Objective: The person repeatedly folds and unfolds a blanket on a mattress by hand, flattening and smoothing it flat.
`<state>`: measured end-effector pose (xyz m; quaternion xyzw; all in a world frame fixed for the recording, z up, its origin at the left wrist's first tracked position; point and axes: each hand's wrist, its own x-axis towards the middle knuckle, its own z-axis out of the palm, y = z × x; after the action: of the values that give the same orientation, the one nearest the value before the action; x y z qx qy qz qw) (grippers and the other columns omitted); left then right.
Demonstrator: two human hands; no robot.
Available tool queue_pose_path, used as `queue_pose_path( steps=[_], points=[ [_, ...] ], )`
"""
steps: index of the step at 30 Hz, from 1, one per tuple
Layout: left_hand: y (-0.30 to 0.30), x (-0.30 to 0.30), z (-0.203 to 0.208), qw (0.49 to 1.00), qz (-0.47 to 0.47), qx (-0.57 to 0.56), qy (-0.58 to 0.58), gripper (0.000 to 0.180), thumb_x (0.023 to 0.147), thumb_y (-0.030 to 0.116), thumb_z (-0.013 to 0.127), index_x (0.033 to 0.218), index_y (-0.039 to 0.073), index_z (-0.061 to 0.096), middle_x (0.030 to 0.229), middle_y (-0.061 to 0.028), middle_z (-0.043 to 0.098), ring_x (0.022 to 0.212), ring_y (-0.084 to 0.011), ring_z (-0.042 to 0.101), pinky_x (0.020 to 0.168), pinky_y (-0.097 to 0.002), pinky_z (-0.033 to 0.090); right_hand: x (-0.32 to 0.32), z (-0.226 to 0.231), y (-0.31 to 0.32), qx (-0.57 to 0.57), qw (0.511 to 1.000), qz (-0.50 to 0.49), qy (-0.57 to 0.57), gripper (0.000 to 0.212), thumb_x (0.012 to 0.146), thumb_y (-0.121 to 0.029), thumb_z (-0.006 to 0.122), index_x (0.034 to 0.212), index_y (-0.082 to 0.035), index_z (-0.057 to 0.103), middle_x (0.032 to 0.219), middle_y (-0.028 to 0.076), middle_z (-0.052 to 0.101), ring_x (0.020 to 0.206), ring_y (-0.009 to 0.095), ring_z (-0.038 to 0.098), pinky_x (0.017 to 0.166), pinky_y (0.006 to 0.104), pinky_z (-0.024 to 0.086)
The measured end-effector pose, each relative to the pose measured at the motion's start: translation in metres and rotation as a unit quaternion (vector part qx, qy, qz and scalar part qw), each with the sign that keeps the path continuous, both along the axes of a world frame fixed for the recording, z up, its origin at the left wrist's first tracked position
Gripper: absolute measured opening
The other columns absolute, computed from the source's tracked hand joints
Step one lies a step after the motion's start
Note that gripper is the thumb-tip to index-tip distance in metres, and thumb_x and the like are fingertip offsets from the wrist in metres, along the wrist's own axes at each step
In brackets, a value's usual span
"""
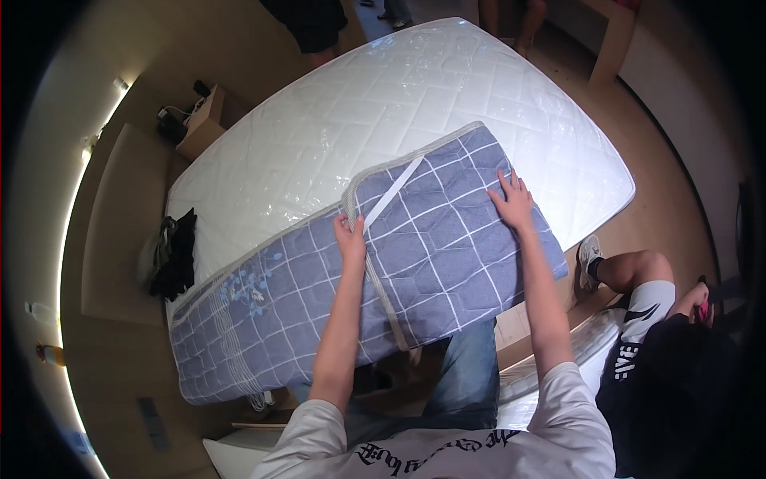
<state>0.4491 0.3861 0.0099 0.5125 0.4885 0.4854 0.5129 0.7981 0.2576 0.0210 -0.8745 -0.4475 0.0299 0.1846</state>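
Note:
A blue-grey quilted mattress pad [299, 275] with white check lines and pale piping lies along the near side of a white mattress [415, 88]. Its right part is folded back over itself, and a white elastic strap [391, 194] crosses the fold's upper left corner. With thumb and fingers, my left hand [349, 235] pinches the piped edge of the folded part, close to the strap. My right hand [512, 201] rests with spread fingers on the folded pad near its right edge. What lies under the fold is hidden.
Dark clothing [174, 254] lies at the mattress's left end, beside the padded headboard [120, 231]. A bedside cabinet [203, 120] stands beyond it. At right, a person in dark clothes [662, 383] sits low near another mattress [523, 383]. Other people's legs show at the far side.

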Motion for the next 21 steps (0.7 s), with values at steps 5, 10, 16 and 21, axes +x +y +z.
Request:
queue_pose_path(
  steps=[5, 10, 16, 21],
  points=[
    [-0.021, -0.043, -0.009, 0.995, 0.081, -0.034, -0.041, 0.037, 0.085, 0.01, 0.052, 0.116, 0.0, 0.034, 0.09, -0.0116, 0.056, 0.075, -0.0135, 0.054, 0.061, -0.023, 0.042, 0.038, 0.016, -0.023, 0.121, 0.936, 0.022, 0.329, 0.067, 0.075, -0.039, 0.063, 0.122, 0.004, 0.043, 0.114, 0.024, 0.052, 0.107, 0.03, 0.051, 0.089, 0.0327, 0.04],
    [-0.121, -0.079, 0.009, 0.988, -0.037, -0.033, 0.145, 0.043, 0.084, 0.013, 0.053, 0.121, 0.0, 0.034, 0.098, -0.0127, 0.056, 0.081, -0.0152, 0.055, 0.071, -0.0262, 0.045, 0.024, 0.007, -0.1, 0.138, 0.852, -0.002, 0.505, 0.059, 0.077, -0.031, 0.064, 0.119, 0.006, 0.045, 0.107, 0.018, 0.056, 0.094, 0.02, 0.055, 0.082, 0.0295, 0.043],
    [-0.237, -0.069, 0.057, 0.857, -0.201, 0.169, 0.443, 0.071, 0.07, 0.021, 0.067, 0.13, 0.006, 0.033, 0.132, -0.0239, 0.029, 0.12, -0.0376, 0.032, 0.096, -0.0474, 0.029, 0.033, 0.015, -0.099, 0.153, 0.95, 0.103, 0.253, 0.05, 0.074, -0.009, 0.061, 0.12, 0.004, 0.045, 0.109, 0.019, 0.056, 0.101, 0.022, 0.054, 0.087, 0.0301, 0.041],
    [-0.293, -0.036, 0.006, 0.786, -0.186, 0.232, 0.543, 0.069, 0.069, 0.012, 0.061, 0.132, 0.018, 0.034, 0.137, -0.0207, 0.023, 0.124, -0.0393, 0.027, 0.096, -0.0552, 0.025, 0.046, 0.1, -0.134, 0.255, 0.942, 0.091, 0.197, 0.037, 0.076, -0.007, 0.06, 0.111, 0.002, 0.053, 0.104, 0.019, 0.058, 0.098, 0.024, 0.055, 0.084, 0.0309, 0.042]
  ],
)
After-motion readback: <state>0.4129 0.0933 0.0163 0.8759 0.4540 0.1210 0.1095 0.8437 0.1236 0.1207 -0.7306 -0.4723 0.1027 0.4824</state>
